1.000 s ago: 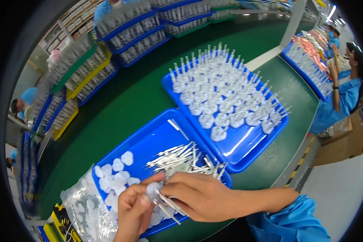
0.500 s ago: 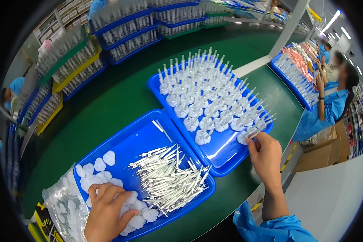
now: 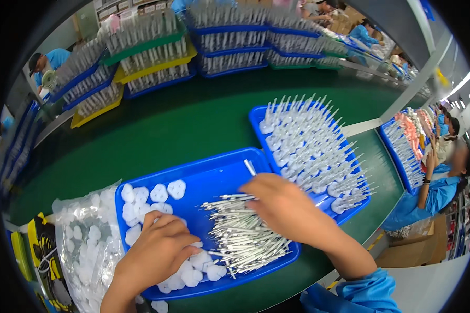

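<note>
My left hand (image 3: 162, 250) is over flat white plastic pieces (image 3: 190, 276) with scalloped edges, at the left of the near blue tray (image 3: 193, 177). A white piece shows between its thumb and forefinger, which close on it. My right hand (image 3: 284, 206), slightly blurred, hovers at the upper end of a heap of thin white sticks (image 3: 250, 242) in the same tray. Its thumb and forefinger are apart, with nothing visible held. Beyond it, a second blue tray (image 3: 256, 117) holds many white bases with upright clear stems (image 3: 308, 146).
A clear plastic bag (image 3: 83, 255) of white pieces lies left of the near tray, beside black and yellow tools (image 3: 44, 250). Stacked trays (image 3: 156, 65) of stemmed parts line the far side of the green table (image 3: 177, 120). A co-worker (image 3: 428, 198) sits at the right.
My right hand has left the far tray's near corner and come left over the sticks. The piece it held there is no longer in it. The view has shifted, moving everything in it.
</note>
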Demonstrator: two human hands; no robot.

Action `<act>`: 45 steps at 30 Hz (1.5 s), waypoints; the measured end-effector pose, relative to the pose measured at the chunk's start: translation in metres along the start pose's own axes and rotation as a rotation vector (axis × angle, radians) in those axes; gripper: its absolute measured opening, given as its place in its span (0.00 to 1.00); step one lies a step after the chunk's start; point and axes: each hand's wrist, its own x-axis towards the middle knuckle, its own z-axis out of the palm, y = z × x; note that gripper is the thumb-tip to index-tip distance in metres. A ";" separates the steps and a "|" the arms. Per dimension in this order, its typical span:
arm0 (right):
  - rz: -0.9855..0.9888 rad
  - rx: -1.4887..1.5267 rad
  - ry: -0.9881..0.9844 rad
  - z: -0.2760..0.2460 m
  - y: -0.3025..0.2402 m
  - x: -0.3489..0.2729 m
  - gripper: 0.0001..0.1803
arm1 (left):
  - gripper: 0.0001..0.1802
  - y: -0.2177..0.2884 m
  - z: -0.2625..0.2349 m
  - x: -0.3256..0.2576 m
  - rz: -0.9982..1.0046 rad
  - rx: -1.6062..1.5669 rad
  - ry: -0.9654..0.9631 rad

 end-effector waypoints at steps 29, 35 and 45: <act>0.107 0.574 0.104 0.015 -0.035 -0.011 0.07 | 0.08 0.009 0.042 0.016 -0.180 -1.465 0.377; 0.230 0.658 0.096 0.013 -0.039 -0.012 0.05 | 0.11 0.009 0.035 0.016 -0.203 -1.462 0.363; 0.202 0.472 0.048 0.016 -0.049 -0.018 0.07 | 0.16 0.009 0.043 0.017 -0.094 -1.208 0.463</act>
